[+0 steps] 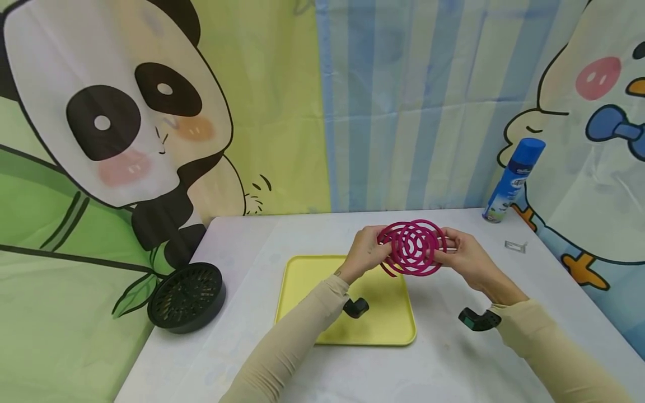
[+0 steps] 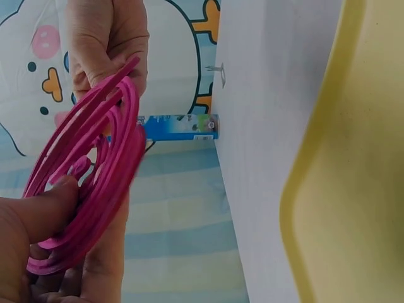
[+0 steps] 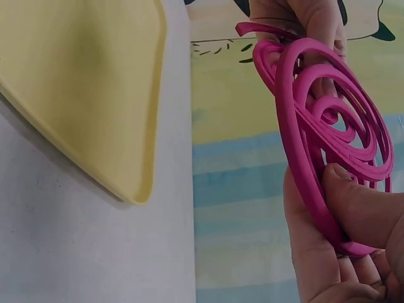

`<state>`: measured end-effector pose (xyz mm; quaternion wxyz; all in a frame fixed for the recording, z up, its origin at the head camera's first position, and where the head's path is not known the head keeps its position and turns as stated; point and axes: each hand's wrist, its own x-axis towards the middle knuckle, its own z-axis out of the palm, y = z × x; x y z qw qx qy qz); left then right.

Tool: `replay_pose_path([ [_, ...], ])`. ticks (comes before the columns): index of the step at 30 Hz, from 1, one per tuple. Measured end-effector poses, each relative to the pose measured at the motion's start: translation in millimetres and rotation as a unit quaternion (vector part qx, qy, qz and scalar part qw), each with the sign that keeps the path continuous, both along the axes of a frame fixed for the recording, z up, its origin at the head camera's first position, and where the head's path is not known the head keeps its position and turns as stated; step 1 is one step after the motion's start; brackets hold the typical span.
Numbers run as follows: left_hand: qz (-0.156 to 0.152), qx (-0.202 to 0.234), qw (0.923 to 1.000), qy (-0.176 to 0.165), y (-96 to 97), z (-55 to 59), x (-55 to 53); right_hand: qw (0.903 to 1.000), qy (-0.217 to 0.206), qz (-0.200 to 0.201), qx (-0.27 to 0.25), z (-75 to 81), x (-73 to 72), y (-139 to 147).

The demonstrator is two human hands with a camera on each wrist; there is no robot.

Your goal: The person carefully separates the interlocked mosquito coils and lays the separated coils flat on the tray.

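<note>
Two hands hold a pink spiral coil [image 1: 412, 246] in the air, above the far right corner of a yellow tray [image 1: 385, 327] on a white bench [image 1: 242, 336]. The left hand [image 1: 364, 252] and right hand [image 1: 464, 256] grip opposite sides of it, each with fingers clamped on it: thumb on the near face, other fingers partly hidden behind. The rings overlap, so whether this is one coil or two nested together is hard to tell. A loose end juts out beside the left hand.

The left sleeve covers part of the tray, which both wrist views crop; both sleeves run off the bottom edge. At the bench's far right stands a blue spray can [image 1: 514, 180], its label too small to read. Nearer lies a small metal piece [image 1: 515, 246], its shape unclear. At left sits a round black slotted dish [image 1: 214, 305].
</note>
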<state>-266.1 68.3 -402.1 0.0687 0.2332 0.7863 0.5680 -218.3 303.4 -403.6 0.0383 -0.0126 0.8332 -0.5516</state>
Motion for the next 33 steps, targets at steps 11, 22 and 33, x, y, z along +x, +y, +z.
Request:
replay_pose_path([
  [11,-0.023,0.010,0.9995,-0.020,-13.0,-4.1,-6.8,0.9999,0.006,-0.002,0.011,-0.1,-3.4,-6.0],
  [22,0.011,0.030,0.9995,-0.008,-12.6,-4.8,-5.4,0.9996,0.001,0.018,0.023,3.5,-4.0,-5.6],
  [33,0.004,0.006,0.9994,0.033,-11.0,-4.4,-2.6,0.9976,0.010,0.039,0.056,3.9,-3.4,-1.9],
])
